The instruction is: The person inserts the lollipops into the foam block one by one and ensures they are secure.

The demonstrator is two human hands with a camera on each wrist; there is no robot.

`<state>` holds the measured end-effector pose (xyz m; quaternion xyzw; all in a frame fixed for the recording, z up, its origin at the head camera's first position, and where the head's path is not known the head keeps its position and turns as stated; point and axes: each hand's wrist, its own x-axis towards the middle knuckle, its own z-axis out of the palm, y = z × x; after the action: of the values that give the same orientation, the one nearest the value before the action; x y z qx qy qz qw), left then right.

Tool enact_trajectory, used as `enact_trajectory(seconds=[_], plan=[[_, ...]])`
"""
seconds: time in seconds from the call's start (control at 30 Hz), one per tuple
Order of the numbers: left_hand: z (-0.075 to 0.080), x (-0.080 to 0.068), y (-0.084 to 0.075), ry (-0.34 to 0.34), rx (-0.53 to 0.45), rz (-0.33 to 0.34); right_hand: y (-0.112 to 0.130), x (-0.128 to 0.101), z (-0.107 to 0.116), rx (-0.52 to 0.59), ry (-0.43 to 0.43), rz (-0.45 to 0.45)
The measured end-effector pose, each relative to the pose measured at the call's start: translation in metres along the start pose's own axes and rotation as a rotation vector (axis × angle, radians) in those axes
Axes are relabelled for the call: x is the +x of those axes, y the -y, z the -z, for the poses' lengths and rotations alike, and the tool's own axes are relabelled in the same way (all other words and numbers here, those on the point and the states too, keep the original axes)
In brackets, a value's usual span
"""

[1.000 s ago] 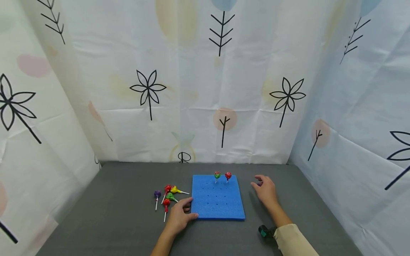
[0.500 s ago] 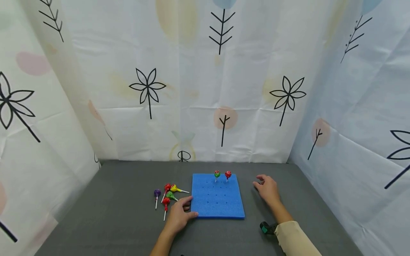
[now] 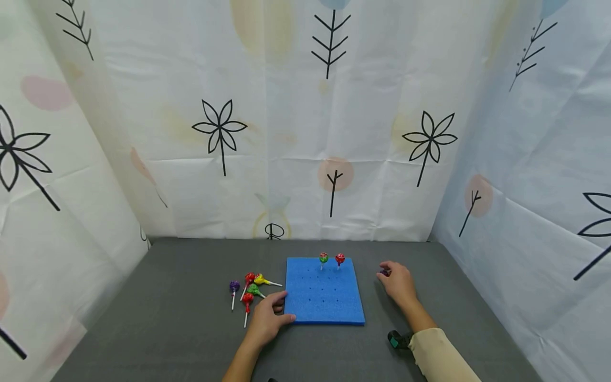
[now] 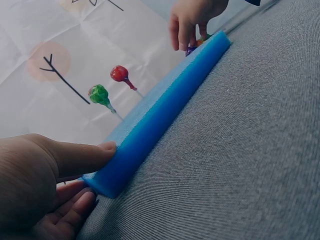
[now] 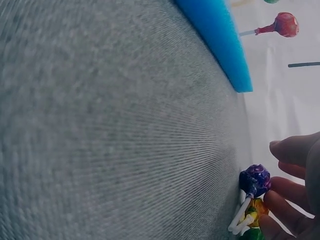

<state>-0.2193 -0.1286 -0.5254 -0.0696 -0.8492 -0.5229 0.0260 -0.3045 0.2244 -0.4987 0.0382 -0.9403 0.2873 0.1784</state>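
Note:
My left hand point(image 3: 265, 320) grips the near left corner of a blue foam board point(image 3: 324, 313), thumb against its edge in the left wrist view. Two lollipops stand upright along the board's far side, a green one point(image 3: 323, 258) and a red one point(image 3: 340, 258). Right of the board, my right hand point(image 3: 399, 284) is lowered over a purple lollipop point(image 5: 255, 180) lying on the table. Its fingers touch or nearly touch the candy, while the thumb is apart from it. A yellow-orange lollipop point(image 5: 256, 210) and a green lollipop point(image 5: 252, 234) lie beside the purple one, partly hidden.
Left of the board lies a loose group of lollipops: purple point(image 3: 234, 286), yellow point(image 3: 260, 279), green point(image 3: 254, 289) and red point(image 3: 247, 298). Rows of small holes dot the board. Patterned white cloth point(image 3: 296, 201) borders the grey table point(image 3: 191, 329) at the back and sides.
My right hand has shifted slightly to the right, and its fingers have moved around the purple lollipop, which was hidden half a second ago. My left hand and the board stay put.

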Motion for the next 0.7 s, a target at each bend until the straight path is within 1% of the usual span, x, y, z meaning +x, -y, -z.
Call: enact_trajectory(seconds=[0.03,0.4,0.53,0.7], plan=[[-0.0002,-0.0001,0.0001,0.000,-0.004,0.007,-0.0003,-0.0001,-0.0002,-0.005,0.001,0.000],[-0.0001,-0.0001,0.0001,-0.010,-0.003,-0.024,-0.0022,-0.0018,0.0000,-0.023,0.018,0.005],[-0.0002,0.0005,0.0014,-0.010,0.006,-0.021,-0.0036,-0.0016,0.0003,-0.033,0.022,0.017],[-0.0010,0.0006,0.0032,-0.007,0.008,-0.017,-0.0052,-0.0009,0.0014,-0.048,0.052,0.017]])
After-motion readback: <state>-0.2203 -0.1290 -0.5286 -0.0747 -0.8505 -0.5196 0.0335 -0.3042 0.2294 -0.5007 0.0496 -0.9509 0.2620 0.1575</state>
